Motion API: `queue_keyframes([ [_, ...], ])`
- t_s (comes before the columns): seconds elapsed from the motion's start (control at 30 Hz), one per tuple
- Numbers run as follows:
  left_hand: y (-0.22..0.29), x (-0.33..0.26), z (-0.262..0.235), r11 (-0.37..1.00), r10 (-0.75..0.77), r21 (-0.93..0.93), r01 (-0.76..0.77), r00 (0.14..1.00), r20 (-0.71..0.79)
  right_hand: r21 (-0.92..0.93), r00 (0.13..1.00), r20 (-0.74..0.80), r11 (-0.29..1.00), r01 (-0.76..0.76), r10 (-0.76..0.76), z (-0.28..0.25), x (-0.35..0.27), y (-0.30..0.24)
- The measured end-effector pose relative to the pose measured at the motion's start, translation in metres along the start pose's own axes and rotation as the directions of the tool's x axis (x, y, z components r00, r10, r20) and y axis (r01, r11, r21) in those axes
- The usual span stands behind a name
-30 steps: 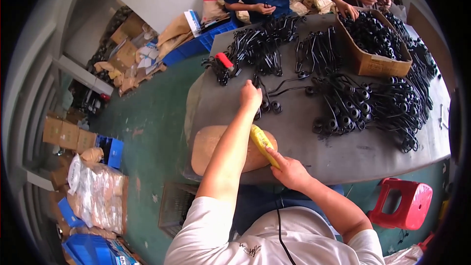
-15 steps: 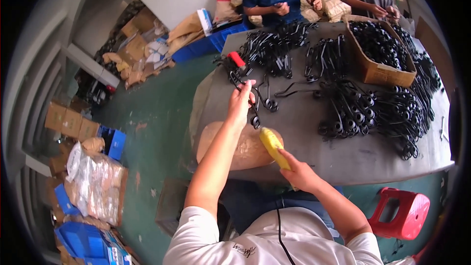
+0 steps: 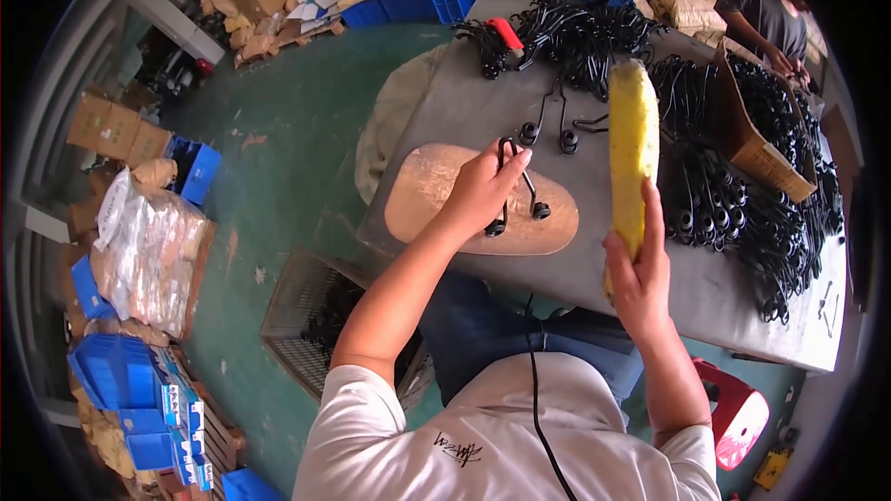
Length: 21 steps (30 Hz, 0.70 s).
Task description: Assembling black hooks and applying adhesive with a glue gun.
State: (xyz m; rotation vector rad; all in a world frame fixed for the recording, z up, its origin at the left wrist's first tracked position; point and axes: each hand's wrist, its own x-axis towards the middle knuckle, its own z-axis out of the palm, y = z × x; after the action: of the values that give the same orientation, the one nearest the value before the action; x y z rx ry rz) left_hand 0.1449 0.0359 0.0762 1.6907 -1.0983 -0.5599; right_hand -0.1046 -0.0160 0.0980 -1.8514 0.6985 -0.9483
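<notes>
My left hand (image 3: pixel 484 187) is closed around a black bent-wire piece (image 3: pixel 531 187) with round black ends. It keeps the piece over a brown, rounded board (image 3: pixel 422 199) at the table's near edge, the lower ends touching or just above it. To the right, my right hand (image 3: pixel 640 278) grips the lower part of a long yellow bar (image 3: pixel 634 130) with a rough surface, raised with its far end pointing away from me. Just beyond my left hand, loose wire pieces (image 3: pixel 568 134) of the same kind lie on the grey table (image 3: pixel 473 83).
Heaps of black wire pieces (image 3: pixel 710 199) cover the table's right side, beside a full cardboard box (image 3: pixel 766 153). A red-handled tool (image 3: pixel 506 34) lies at the far left. Two people work across the table. A plastic crate (image 3: pixel 302 306) and a red stool (image 3: pixel 738 417) stand on the floor.
My left hand has brought the wire piece back over the board. My right hand has lifted the yellow bar from the board's edge, up and to the right. The view has shifted.
</notes>
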Motion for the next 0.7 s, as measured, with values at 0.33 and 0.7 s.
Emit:
queue_keyframes([
  [0.33, -0.013, -0.011, 0.0, 0.981, 0.186, 0.066, -0.182, 0.98, -0.073, 0.001, 0.846, 0.386, 0.917, -0.399, 0.368, 0.046, 0.0, 0.079],
  [0.7, 0.011, -0.037, 0.02, 0.965, 0.259, 0.012, -0.261, 0.953, -0.156, -0.005, 0.974, 0.118, 0.981, -0.193, 0.192, -0.003, 0.001, -0.019],
])
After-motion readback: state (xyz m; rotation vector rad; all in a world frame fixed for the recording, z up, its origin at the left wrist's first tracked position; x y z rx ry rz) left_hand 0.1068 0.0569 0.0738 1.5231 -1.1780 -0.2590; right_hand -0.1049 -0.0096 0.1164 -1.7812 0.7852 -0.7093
